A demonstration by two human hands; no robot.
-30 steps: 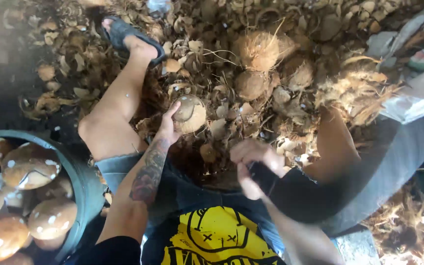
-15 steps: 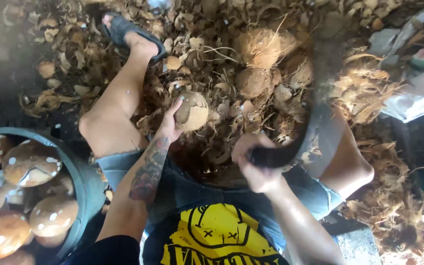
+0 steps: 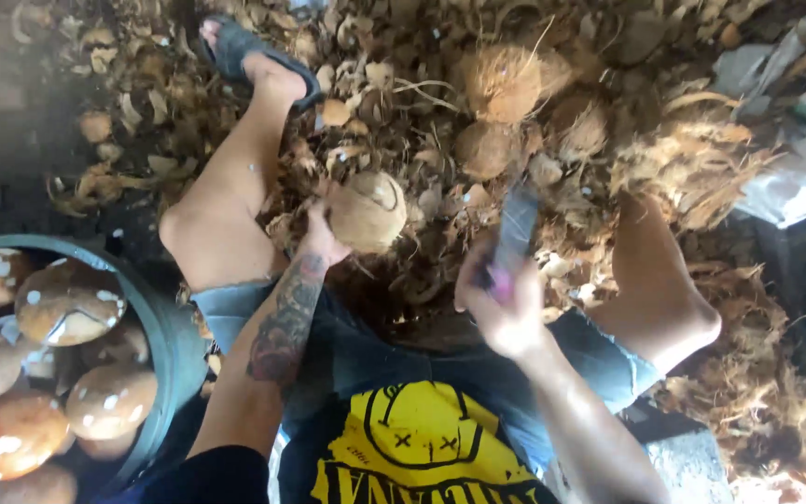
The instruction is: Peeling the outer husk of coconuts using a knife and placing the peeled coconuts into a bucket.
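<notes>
The left hand gripped a round, pale-brown, partly husked coconut over the husk litter, while the right hand clenched a blurred dark blade just right of it.

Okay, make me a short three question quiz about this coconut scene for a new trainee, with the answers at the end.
1. True or false: the left hand holds a coconut out in front of the knees.
2. What does the right hand grip? A) a blade B) a cup C) a rope
3. Where do the trimmed coconuts lie: in the round tub by the left leg, or on the husk pile?

Key
1. True.
2. A: a dark blade, blurred, its tip just right of the coconut.
3. In the round tub; only rough, hairy coconuts and loose husk lie on the pile.
</notes>
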